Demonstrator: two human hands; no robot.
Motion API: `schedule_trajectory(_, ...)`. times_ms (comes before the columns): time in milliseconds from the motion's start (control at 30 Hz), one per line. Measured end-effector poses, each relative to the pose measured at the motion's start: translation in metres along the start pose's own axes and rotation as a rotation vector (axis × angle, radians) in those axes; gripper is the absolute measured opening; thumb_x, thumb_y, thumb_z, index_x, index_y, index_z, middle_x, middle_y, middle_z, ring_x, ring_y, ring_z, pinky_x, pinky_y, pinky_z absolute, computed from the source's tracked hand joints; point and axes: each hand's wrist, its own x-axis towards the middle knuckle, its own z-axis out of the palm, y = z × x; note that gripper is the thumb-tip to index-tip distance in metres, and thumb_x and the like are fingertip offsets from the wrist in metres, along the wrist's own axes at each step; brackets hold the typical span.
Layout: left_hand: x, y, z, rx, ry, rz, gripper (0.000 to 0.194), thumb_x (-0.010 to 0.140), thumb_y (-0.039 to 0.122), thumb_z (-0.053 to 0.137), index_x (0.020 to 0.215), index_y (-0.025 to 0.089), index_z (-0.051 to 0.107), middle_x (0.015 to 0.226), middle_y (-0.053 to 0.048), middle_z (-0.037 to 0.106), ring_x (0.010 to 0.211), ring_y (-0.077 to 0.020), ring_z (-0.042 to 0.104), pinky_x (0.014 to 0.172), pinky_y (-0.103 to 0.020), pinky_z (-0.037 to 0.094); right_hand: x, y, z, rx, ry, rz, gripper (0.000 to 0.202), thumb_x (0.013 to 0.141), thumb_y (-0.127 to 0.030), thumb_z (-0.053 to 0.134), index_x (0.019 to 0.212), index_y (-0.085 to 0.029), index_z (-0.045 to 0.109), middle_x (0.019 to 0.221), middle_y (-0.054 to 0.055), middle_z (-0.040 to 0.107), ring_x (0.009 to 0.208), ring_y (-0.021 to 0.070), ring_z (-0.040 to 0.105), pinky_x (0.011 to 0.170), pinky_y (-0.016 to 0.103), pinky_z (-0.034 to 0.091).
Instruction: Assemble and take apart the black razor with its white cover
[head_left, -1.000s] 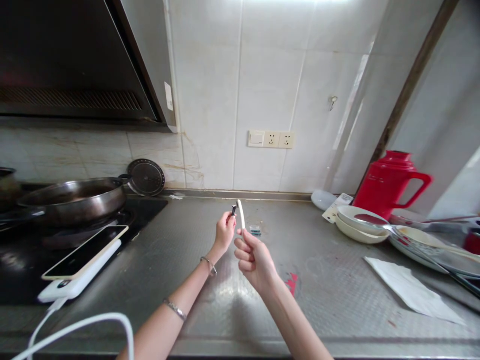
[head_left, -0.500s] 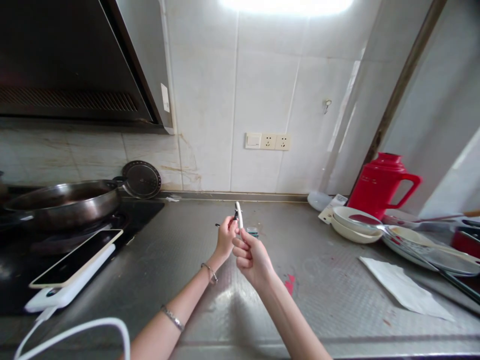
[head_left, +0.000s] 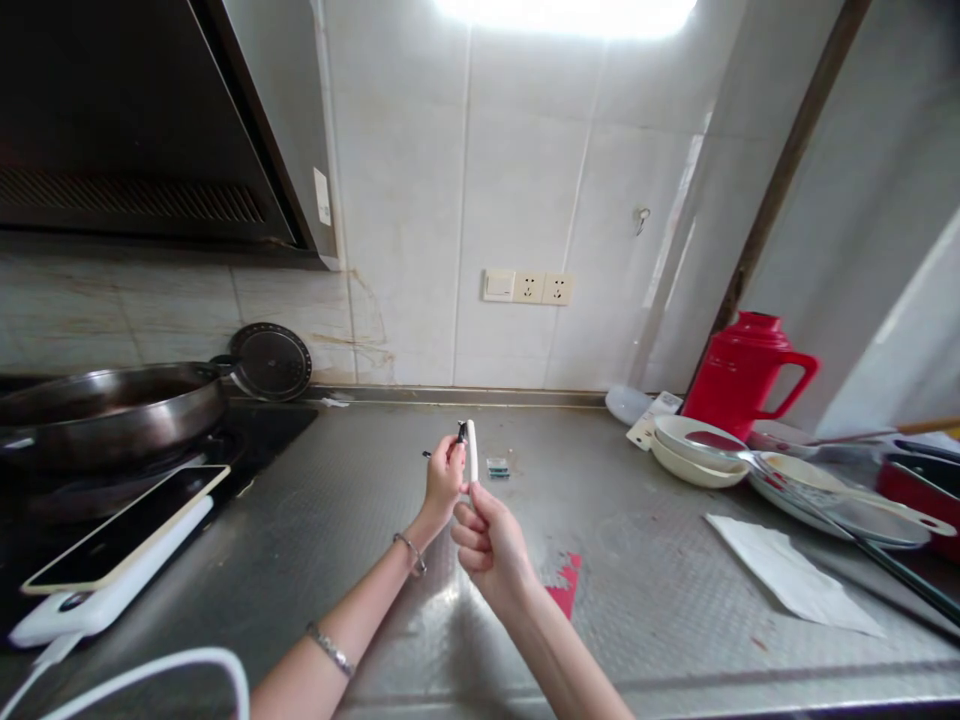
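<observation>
Above the middle of the metal counter, my two hands are close together. My left hand [head_left: 444,482] is closed on a thin black item [head_left: 460,432], its kind unclear; a dark tip pokes out left of the fingers. In the pinch of my right hand [head_left: 491,535], a slim white stick-like piece [head_left: 472,450] stands nearly upright. It is right beside the black item; whether they touch I cannot tell. Behind the hands, a small clear box with a teal edge [head_left: 498,467] lies on the counter. A ragged red piece [head_left: 568,588] lies right of my right forearm.
To the left, a steel pan [head_left: 120,415] sits on the black stove, near a phone [head_left: 127,530] on a white power bank with a cable. At right are a red thermos [head_left: 735,375], stacked bowls [head_left: 694,470], plates with utensils and a white napkin [head_left: 791,575].
The view has shifted slightly, and more of the clear box and red piece shows. My right hand sits a little lower on the white piece, which looks straighter. Both hands keep their hold.
</observation>
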Motion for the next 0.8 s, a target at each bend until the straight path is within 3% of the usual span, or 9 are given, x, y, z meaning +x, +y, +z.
schedule_trajectory(400, 0.006, -0.006, -0.003, -0.027, 0.050, 0.005, 0.021, 0.077, 0.038, 0.051, 0.077, 0.017, 0.053, 0.057, 0.004, 0.044, 0.050, -0.0085, 0.040, 0.045, -0.019, 0.032, -0.001, 0.011, -0.002, -0.020, 0.022, 0.019, 0.032, 0.068, -0.034, 0.068, 0.083, -0.021, 0.042, 0.046, -0.013, 0.024, 0.036, 0.0007, 0.009, 0.033, 0.011, 0.001)
schedule_trajectory(567, 0.009, -0.009, -0.004, -0.068, 0.036, -0.024, 0.021, 0.079, 0.037, 0.048, 0.076, 0.017, 0.052, 0.057, 0.005, 0.043, 0.048, -0.0071, 0.039, 0.045, -0.018, 0.032, -0.002, 0.004, -0.004, -0.088, 0.007, -0.171, 0.033, 0.067, -0.037, 0.069, 0.085, -0.022, 0.046, 0.049, -0.012, 0.032, 0.035, 0.0008, 0.013, 0.034, 0.013, 0.004)
schedule_trajectory(700, 0.006, -0.008, 0.000, -0.040, 0.024, -0.041, 0.020, 0.079, 0.035, 0.047, 0.076, 0.016, 0.052, 0.055, 0.006, 0.042, 0.046, -0.0069, 0.038, 0.044, -0.018, 0.032, 0.005, -0.010, -0.006, -0.183, 0.054, -0.287, 0.028, 0.066, -0.036, 0.068, 0.082, -0.020, 0.051, 0.059, -0.008, 0.045, 0.038, 0.0015, 0.029, 0.036, 0.015, 0.019)
schedule_trajectory(800, 0.002, -0.008, 0.003, -0.036, 0.005, -0.050, 0.019, 0.079, 0.035, 0.047, 0.074, 0.016, 0.051, 0.054, 0.005, 0.043, 0.046, -0.0072, 0.041, 0.045, -0.018, 0.034, 0.013, -0.011, -0.018, -0.346, 0.085, -0.362, 0.027, 0.067, -0.039, 0.066, 0.080, -0.018, 0.056, 0.060, -0.006, 0.047, 0.041, 0.0036, 0.035, 0.041, 0.017, 0.026)
